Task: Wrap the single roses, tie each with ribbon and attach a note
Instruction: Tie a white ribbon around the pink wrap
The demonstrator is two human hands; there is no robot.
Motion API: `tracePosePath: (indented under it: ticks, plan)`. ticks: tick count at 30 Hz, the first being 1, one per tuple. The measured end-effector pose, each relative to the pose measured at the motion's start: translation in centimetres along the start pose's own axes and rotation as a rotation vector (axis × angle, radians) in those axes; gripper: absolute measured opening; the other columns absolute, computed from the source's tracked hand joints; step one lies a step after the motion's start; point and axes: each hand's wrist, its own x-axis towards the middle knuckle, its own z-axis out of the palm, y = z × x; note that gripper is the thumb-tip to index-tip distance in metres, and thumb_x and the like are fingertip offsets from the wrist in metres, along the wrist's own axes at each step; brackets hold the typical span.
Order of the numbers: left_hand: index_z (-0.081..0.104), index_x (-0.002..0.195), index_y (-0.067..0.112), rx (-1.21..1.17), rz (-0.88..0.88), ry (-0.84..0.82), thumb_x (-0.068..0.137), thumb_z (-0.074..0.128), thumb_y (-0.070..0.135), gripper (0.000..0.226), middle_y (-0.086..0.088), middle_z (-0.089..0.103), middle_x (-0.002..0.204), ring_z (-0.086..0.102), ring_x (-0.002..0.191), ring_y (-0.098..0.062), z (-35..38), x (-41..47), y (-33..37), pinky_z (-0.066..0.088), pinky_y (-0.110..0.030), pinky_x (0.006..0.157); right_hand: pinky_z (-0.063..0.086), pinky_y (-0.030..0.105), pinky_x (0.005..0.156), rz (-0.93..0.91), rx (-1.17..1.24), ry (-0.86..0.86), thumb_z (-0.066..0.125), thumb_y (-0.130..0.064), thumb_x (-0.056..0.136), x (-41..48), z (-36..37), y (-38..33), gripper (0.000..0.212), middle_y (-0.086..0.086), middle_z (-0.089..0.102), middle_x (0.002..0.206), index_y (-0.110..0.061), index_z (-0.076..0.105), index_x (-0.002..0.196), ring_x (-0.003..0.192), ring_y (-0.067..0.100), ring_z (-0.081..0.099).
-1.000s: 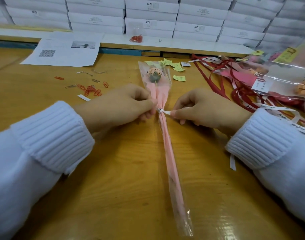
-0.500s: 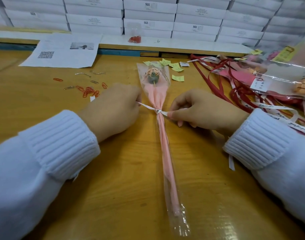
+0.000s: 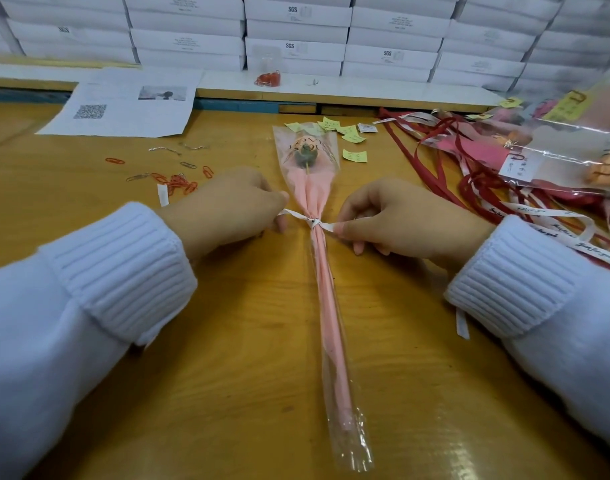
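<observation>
Left hand (image 3: 227,209) drawn outward — ribbon (image 3: 296,215) taut round rose (image 3: 305,153).

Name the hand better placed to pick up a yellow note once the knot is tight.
Right hand, probably. The yellow notes lie right of the wrapped rose, beyond that hand; the left hand would have to cross the rose. Both hands pinch ribbon ends.

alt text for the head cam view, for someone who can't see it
A left hand and a right hand each pinch one end of a white ribbon knotted around a wrapped rose lying on a wooden table. Yellow notes, paper clips and red ribbons lie around it, with white boxes stacked behind.
</observation>
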Motion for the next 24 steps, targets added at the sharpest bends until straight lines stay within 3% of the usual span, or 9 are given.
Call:
tracePosePath:
  ticks: [3,5,9,11,14,16,18,21,24]
  plan:
    - [0.063,0.073,0.01,-0.082,-0.055,-0.067,0.096,0.049,0.021,0.029,0.007,0.057,0.041,0.051,0.036,-0.001,-0.1,0.0,0.9,0.037,-0.01,0.034,0.039,0.01,0.04,-0.004,-0.007,0.0,0.061,-0.031,0.091,0.1,0.1,0.0,0.013,-0.012,0.064,0.054,-0.026,0.068,0.08,0.04,-0.002,0.047]
    - [0.06,0.074,0.012,-0.044,-0.055,-0.079,0.095,0.05,0.021,0.025,0.004,0.059,0.048,0.053,0.044,-0.005,0.0,-0.2,1.0,0.037,-0.011,0.033,0.04,0.011,0.042,-0.002,-0.005,0.0,0.061,-0.031,0.09,0.1,0.1,0.0,0.013,-0.012,0.064,0.054,-0.027,0.068,0.08,0.04,-0.002,0.047]
    - [0.06,0.062,0.015,-0.022,-0.032,-0.124,0.095,0.051,0.033,0.038,0.0,0.061,0.06,0.054,0.061,-0.013,-0.4,-0.3,1.0,0.041,-0.024,0.055,0.04,0.013,0.043,-0.004,0.007,0.001,0.061,-0.03,0.091,0.0,0.1,0.0,0.014,-0.01,0.064,0.055,-0.025,0.068,0.08,0.04,-0.001,0.047]
    - [0.065,0.054,0.017,-0.127,0.007,-0.151,0.091,0.055,0.038,0.044,0.0,0.066,0.065,0.06,0.073,-0.016,-0.7,-0.7,0.9,0.045,-0.028,0.069,0.04,0.014,0.044,-0.011,0.009,0.009,0.061,-0.03,0.091,0.0,0.2,0.1,0.014,-0.01,0.064,0.054,-0.024,0.068,0.08,0.04,-0.001,0.046]
    - [0.075,0.065,0.031,-0.282,0.121,-0.136,0.086,0.063,0.035,0.024,0.002,0.071,0.085,0.061,0.094,-0.017,-0.4,-1.3,0.7,0.05,-0.036,0.088,0.04,0.013,0.044,-0.017,0.003,0.009,0.06,-0.029,0.091,0.0,0.2,0.1,0.015,-0.01,0.063,0.053,-0.024,0.068,0.079,0.04,-0.001,0.046]
    - [0.076,0.076,0.026,-0.28,0.208,-0.132,0.087,0.063,0.033,0.018,0.009,0.069,0.086,0.06,0.09,-0.006,0.1,-1.3,0.6,0.049,-0.028,0.08,0.04,0.012,0.043,-0.026,-0.001,-0.002,0.06,-0.029,0.091,0.0,0.1,0.0,0.015,-0.011,0.063,0.053,-0.025,0.067,0.08,0.039,-0.001,0.047]
    - [0.074,0.079,0.022,-0.294,0.255,-0.125,0.088,0.061,0.031,0.018,0.012,0.068,0.075,0.061,0.074,0.002,0.6,-1.4,0.6,0.046,-0.017,0.067,0.039,0.011,0.042,-0.038,0.002,-0.009,0.059,-0.028,0.092,-0.1,0.1,0.1,0.015,-0.011,0.063,0.053,-0.024,0.066,0.079,0.039,0.0,0.046]
    - [0.072,0.076,0.019,-0.394,0.259,-0.076,0.09,0.06,0.025,0.019,0.008,0.068,0.067,0.062,0.063,-0.001,1.2,-1.3,0.4,0.051,-0.015,0.061,0.039,0.011,0.043,-0.05,0.006,-0.01,0.06,-0.028,0.091,-0.1,0.0,0.1,0.015,-0.01,0.063,0.053,-0.024,0.066,0.078,0.039,-0.001,0.046]
    - [0.071,0.079,0.019,-0.44,0.251,-0.031,0.091,0.057,0.024,0.019,0.011,0.067,0.064,0.058,0.054,0.003,1.7,-1.1,0.1,0.046,-0.009,0.052,0.038,0.011,0.042,-0.049,0.009,-0.019,0.06,-0.028,0.091,-0.1,0.0,0.1,0.015,-0.011,0.063,0.053,-0.024,0.066,0.078,0.038,-0.001,0.046]
